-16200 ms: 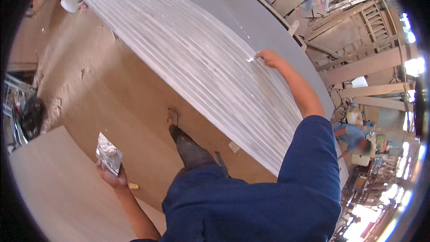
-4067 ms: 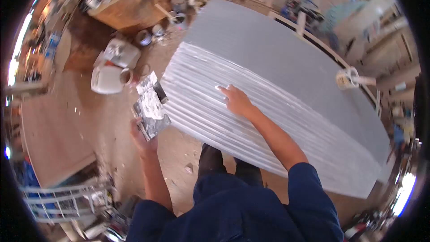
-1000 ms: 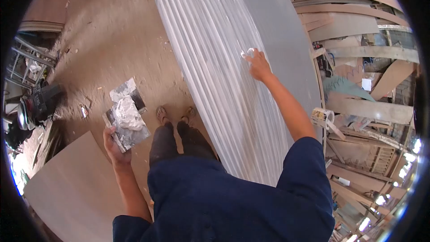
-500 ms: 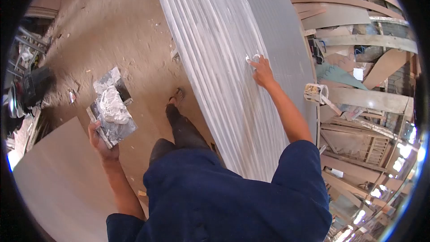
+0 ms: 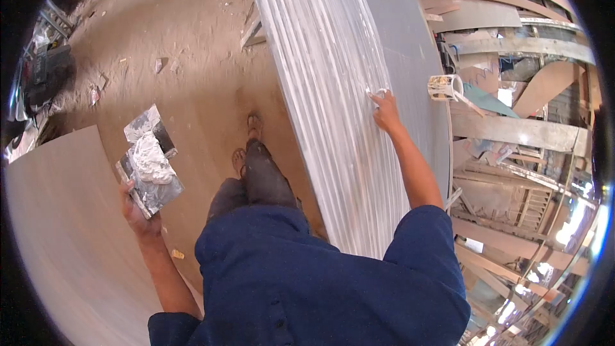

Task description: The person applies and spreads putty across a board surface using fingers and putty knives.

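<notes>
My left hand [image 5: 141, 213] grips a flat metal plate [image 5: 161, 196] at its lower edge. A lump of white paste [image 5: 152, 159] lies on the plate, and a second blade-like piece [image 5: 145, 125] sticks out beyond it. My right hand [image 5: 386, 112] is over the ribbed panel [image 5: 333, 102], which is streaked with white. Its fingers are bent, with white paste at the fingertips; whether they hold a small tool I cannot make out. The smooth grey strip [image 5: 410, 45] of the panel runs beyond this hand.
A white pot [image 5: 444, 88] with a stick in it stands at the panel's far edge. Wooden boards and frames [image 5: 525, 134] are stacked at right. A pale board [image 5: 70, 218] lies at lower left. Dark items [image 5: 48, 67] and metal racks are at upper left.
The view has moved along the panel, and the feet have shifted. My right hand has travelled down the ribs, nearer the body. The left still carries the plate with paste.
</notes>
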`<action>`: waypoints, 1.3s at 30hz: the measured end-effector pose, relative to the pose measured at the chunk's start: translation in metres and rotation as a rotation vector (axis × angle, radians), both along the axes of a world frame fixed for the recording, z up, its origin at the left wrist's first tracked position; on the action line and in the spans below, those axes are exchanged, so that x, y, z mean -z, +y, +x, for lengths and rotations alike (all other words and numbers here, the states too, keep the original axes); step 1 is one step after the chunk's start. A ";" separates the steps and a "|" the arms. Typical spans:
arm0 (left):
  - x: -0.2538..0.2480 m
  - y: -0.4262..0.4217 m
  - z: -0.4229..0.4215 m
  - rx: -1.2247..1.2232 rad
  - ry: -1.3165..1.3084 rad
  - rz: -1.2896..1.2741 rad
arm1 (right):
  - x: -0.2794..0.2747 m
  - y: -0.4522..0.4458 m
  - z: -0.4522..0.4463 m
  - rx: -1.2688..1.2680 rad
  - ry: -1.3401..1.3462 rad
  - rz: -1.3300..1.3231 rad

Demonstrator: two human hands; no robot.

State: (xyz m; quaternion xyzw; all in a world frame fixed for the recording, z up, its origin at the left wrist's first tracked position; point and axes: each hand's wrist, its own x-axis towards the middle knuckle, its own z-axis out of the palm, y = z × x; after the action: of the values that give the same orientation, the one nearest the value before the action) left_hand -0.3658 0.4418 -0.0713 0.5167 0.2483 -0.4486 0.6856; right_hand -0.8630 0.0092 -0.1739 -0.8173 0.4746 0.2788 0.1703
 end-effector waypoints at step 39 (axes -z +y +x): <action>0.017 0.006 0.018 0.266 -0.015 -0.323 | -0.054 0.248 -0.074 0.240 -0.050 -0.146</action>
State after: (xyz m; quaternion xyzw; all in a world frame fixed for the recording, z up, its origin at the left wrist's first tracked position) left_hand -0.3482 0.4475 -0.0881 0.4316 0.0976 -0.5655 0.6960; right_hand -0.9375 0.2567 -0.1200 -0.7717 0.5836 0.2005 0.1541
